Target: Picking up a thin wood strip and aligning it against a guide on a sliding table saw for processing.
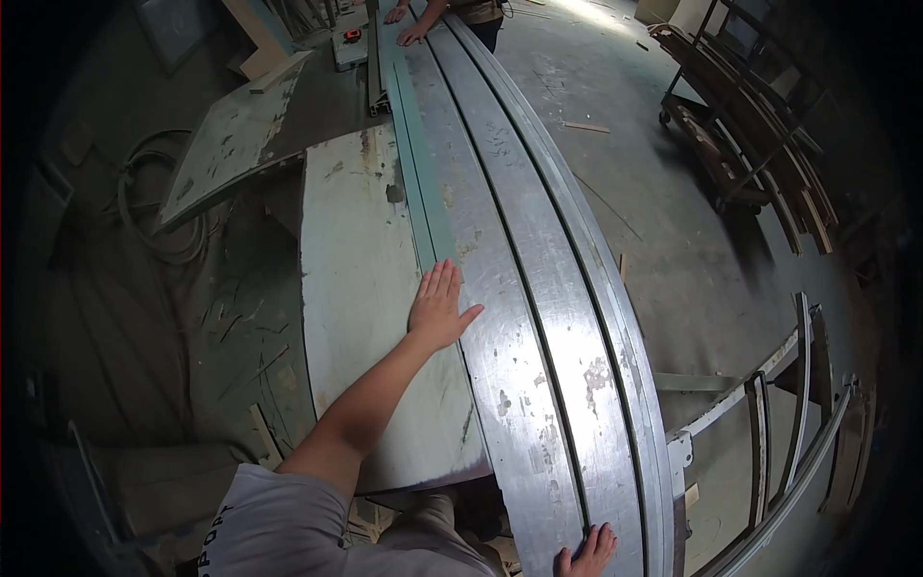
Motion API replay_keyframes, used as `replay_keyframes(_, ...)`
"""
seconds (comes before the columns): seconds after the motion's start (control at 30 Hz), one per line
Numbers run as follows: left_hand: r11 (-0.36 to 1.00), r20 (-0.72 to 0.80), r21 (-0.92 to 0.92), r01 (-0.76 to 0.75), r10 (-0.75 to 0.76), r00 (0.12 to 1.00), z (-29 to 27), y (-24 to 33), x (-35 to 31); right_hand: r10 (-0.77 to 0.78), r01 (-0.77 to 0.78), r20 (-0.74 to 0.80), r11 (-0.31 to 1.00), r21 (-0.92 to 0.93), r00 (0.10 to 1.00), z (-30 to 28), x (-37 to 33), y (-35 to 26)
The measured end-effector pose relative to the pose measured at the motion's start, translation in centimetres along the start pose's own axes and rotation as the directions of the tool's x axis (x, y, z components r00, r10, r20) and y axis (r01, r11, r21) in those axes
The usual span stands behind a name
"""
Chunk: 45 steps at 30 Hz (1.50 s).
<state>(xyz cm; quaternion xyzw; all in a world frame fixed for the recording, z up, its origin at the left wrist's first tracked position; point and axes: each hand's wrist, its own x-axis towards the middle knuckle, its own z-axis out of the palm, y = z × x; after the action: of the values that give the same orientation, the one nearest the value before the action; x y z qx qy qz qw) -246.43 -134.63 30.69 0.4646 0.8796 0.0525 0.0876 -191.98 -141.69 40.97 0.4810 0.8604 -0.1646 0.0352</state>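
My left hand [444, 310] lies flat over the near end of two long, narrow green strips [416, 178], its fingers stretched forward and the thumb out to the right. The strips run side by side, away from me, along the seam between a worn off-white machine top [351, 240] and a long silver metal table [519, 317] with dark lengthwise grooves. Low on that metal table, near the lower edge of view, my right hand [589, 552] rests with the thumb apart and nothing in it. At the far end, a co-worker's hands [414, 35] touch the work near the strips.
A dark metal fence [376, 72] stands left of the strips, beside an orange-and-black tape measure [352, 36]. A pale side panel [236, 144] extends left. On the right are a wheeled cart [716, 144] loaded with boards and a metal frame [769, 385] beside the table.
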Motion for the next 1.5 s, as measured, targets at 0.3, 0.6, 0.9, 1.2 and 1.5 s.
replay_keyframes(0.3, 1.000, 0.055, -0.008, 0.021, -0.020, 0.998, -0.6, 0.1, 0.2, -0.004, 0.004, -0.010, 1.000, 0.000, 1.000, -0.4, 0.4, 0.3)
replay_keyframes(0.6, 0.999, 0.040, -0.042, 0.033, -0.031, 0.999, -0.9, -0.1, -0.4, -0.011, 0.012, -0.032, 0.999, 0.030, 0.999, -1.2, 0.8, -0.1)
replay_keyframes(0.9, 0.997, 0.051, -0.063, 0.034, -0.031, 0.998, -0.9, -0.3, -0.1, -0.009, 0.088, -0.317, 0.968, 0.237, 0.948, 2.6, 10.9, -4.2)
replay_keyframes(1.2, 0.995, 0.007, -0.060, 0.079, -0.079, 0.997, -0.5, -0.2, 0.7, -0.570, 0.602, -0.199, 0.729, 0.325, 0.797, 4.0, 31.9, -21.1)
replay_keyframes(1.5, 0.998, 0.090, -0.013, 0.058, -0.057, 0.994, -1.2, -1.3, 1.2, -0.669, 0.707, -0.255, 0.589, 0.392, 0.698, 6.7, 41.7, -28.9)
